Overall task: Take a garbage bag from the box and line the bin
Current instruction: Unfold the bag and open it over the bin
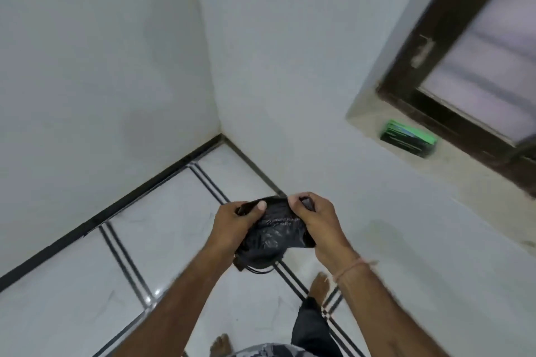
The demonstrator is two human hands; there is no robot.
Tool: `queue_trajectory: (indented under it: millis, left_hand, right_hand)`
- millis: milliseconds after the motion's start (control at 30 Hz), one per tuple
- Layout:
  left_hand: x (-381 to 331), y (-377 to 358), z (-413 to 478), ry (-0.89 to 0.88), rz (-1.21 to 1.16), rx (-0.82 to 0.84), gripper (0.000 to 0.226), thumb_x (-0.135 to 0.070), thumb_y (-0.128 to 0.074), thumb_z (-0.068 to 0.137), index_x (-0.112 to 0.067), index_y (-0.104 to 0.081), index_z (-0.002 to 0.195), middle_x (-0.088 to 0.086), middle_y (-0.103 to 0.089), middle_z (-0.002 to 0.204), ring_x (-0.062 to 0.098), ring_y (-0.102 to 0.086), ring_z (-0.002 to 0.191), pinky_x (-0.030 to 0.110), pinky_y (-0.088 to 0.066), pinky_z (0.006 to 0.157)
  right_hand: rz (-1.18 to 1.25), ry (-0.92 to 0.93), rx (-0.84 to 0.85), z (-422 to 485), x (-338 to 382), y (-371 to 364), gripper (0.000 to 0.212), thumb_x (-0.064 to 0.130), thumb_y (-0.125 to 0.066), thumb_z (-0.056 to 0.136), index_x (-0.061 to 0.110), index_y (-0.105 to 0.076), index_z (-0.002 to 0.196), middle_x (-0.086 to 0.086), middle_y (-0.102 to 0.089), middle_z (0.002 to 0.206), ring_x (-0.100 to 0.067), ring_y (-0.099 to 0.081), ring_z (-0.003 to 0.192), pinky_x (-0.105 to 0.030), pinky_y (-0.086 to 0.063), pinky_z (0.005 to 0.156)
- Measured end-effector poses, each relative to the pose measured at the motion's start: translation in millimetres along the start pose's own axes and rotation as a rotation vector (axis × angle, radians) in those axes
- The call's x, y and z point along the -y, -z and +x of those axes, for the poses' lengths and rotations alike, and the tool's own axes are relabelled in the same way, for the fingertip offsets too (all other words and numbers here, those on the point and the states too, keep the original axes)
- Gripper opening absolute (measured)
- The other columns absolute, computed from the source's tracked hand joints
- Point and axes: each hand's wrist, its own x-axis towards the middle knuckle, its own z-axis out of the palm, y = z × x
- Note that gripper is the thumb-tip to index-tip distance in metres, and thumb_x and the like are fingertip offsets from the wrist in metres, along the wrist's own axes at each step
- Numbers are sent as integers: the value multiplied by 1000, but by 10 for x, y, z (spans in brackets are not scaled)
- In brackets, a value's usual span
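Note:
A folded black garbage bag (pixel 274 233) hangs in front of me at waist height, over the tiled floor. My left hand (pixel 236 224) grips its left upper edge, thumb on top. My right hand (pixel 316 222) pinches the right upper edge, fingers curled round the plastic. The bag is crumpled and bunched between both hands. A green and black box (pixel 407 139) lies on the window sill at the right, well away from my hands. No bin shows in this view.
Two white walls meet in a corner (pixel 220 133) ahead. White floor tiles (pixel 162 229) with dark double lines run below. A dark-framed window (pixel 452 113) sits above the sill at the right. My bare feet (pixel 319 284) stand on the floor.

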Motion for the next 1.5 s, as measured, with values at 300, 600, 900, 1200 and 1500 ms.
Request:
queue_trajectory:
  millis: [300,600,900,1200,1500]
  left_hand:
    - [-98,1420,-362,-24,-135,-246,36,-44,-55,105,-13,-74,101,6,-74,75,28,-67,66,58,-59,66]
    - [-112,2114,-235,-61,-192,-390,35,-45,-50,106,-16,-71,102,15,-68,76,25,-57,44,32,-51,37]
    - [-300,2866,237,-61,117,203,49,-68,-58,94,-27,-69,119,2,-78,112,20,-74,106,43,-59,95]
    - [-777,2761,294,-175,113,629,33,-39,-64,99,-10,-76,110,19,-79,98,36,-71,81,38,-55,70]
    - [-762,2565,236,-60,-15,692,36,-31,-54,107,-4,-76,116,28,-76,108,40,-76,98,45,-63,85]
  right_hand:
    - [53,-51,18,-171,106,-1211,14,11,-73,96,0,-72,105,-13,-78,92,-18,-72,76,-20,-58,62]
    - [96,-250,147,-124,93,-2096,12,23,-71,98,12,-74,104,-4,-82,92,-25,-75,97,-40,-61,81]
    - [-16,84,11,-262,368,-2739,25,25,-66,103,11,-77,85,-12,-80,79,-25,-75,71,-36,-62,71]
    - [61,138,-155,-636,427,-3019,27,20,-72,98,-4,-71,85,-13,-75,75,-18,-70,65,-25,-56,62]
    - [192,108,-238,-919,185,-2822,14,11,-65,101,0,-74,99,-12,-77,88,-21,-73,81,-33,-62,74]
